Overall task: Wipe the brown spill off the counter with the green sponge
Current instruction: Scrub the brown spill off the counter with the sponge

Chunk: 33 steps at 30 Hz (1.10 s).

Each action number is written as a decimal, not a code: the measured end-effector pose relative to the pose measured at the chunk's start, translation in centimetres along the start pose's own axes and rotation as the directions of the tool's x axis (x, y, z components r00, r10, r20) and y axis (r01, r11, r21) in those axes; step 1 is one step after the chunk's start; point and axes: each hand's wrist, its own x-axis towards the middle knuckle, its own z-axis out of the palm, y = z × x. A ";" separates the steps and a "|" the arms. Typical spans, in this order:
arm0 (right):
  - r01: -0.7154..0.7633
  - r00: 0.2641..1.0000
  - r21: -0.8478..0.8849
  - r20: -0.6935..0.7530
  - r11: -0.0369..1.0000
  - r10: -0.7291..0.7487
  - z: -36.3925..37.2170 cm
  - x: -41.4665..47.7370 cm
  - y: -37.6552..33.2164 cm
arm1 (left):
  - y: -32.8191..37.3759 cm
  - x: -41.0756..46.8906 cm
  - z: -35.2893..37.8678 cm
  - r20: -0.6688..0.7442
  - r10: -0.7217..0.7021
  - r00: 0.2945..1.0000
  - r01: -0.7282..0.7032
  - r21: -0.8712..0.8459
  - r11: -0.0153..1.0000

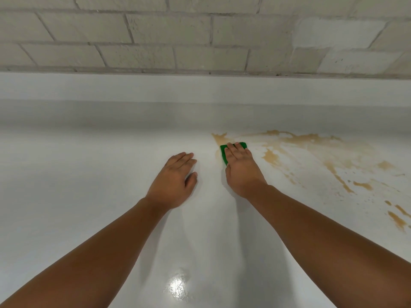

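A green sponge (pixel 223 154) lies flat on the white counter (pixel 89 185), at the left end of a brown spill (pixel 311 152). My right hand (pixel 242 170) presses down on the sponge with flat fingers and covers most of it; only its left and far edges show. The spill spreads in smeared streaks and patches from the sponge to the right edge of the view, with more blotches (pixel 398 218) nearer me on the right. My left hand (pixel 175 181) rests palm down on bare counter to the left of the sponge, holding nothing.
A low white upstand (pixel 200 90) runs along the back of the counter below a painted brick wall (pixel 155 41). A bright glare spot (pixel 178 285) shines on the counter near me.
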 end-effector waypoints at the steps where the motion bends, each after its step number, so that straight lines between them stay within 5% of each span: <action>1: 0.035 0.999 0.021 -0.008 0.999 -0.035 0.0 -0.3 0.0 | 0.0 0.1 -0.1 0.001 -0.007 1.000 0.007 -0.003 1.000; 6: 0.135 0.990 0.154 -0.071 0.979 -0.126 0.0 -2.9 2.1 | -1.3 1.5 -1.1 -0.010 -0.012 1.000 0.012 -0.002 1.000; 16: -0.108 0.992 0.041 -0.064 0.993 0.111 -0.7 2.3 3.2 | -4.8 3.5 -2.1 0.024 -0.091 0.996 0.089 0.080 0.993; 24: 0.141 0.990 0.001 0.001 0.990 -0.141 0.0 1.2 2.5 | -5.0 3.4 -1.8 0.015 -0.075 0.997 0.074 0.077 0.994; 30: -0.084 0.997 -0.030 -0.003 0.996 0.083 -0.6 6.7 3.5 | -5.2 3.5 -1.6 0.003 -0.070 0.998 0.070 0.075 0.995; 33: -0.078 0.997 -0.011 0.022 0.997 0.079 -0.5 8.7 1.5 | -5.2 3.7 -1.7 -0.013 -0.069 0.998 0.069 0.070 0.995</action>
